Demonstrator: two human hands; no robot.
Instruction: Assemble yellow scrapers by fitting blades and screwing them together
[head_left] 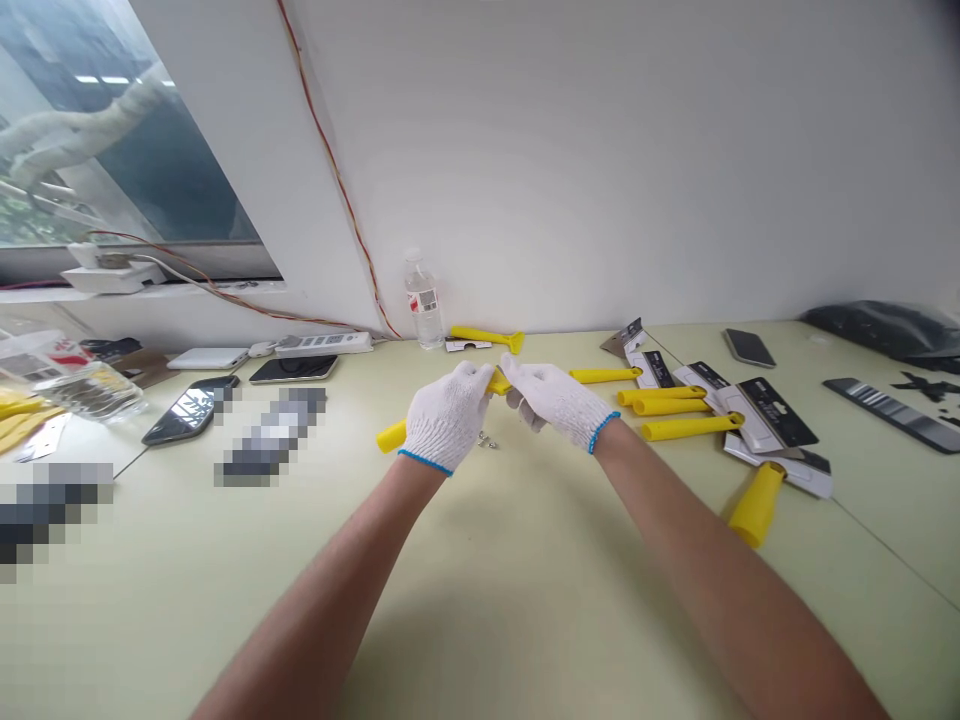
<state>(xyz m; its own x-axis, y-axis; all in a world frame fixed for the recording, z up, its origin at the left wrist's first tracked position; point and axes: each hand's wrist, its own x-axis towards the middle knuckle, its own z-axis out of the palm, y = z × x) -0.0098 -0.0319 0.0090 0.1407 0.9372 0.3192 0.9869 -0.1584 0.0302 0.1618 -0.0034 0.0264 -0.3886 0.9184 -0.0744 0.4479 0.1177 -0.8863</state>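
My left hand (448,408), in a white knit glove with a blue cuff, is closed around a yellow plastic handle (391,437) of the scraper kind. Its butt end sticks out to the left, and its narrow end shows between my two hands. At that end the gloved fingers of my right hand (559,398) are pinched together; whatever they hold, if anything, is hidden. Several small metal screws (487,441) lie on the table just below my hands. A loose yellow handle (487,335) rests beyond them near the wall.
Several yellow-handled scrapers (694,428) with black cards lie to the right. A metal blade strip (892,412) and a black plastic bag (877,330) are farther right. Phones (292,369), a power strip (326,344) and water bottles (425,305) stand or lie left and behind.
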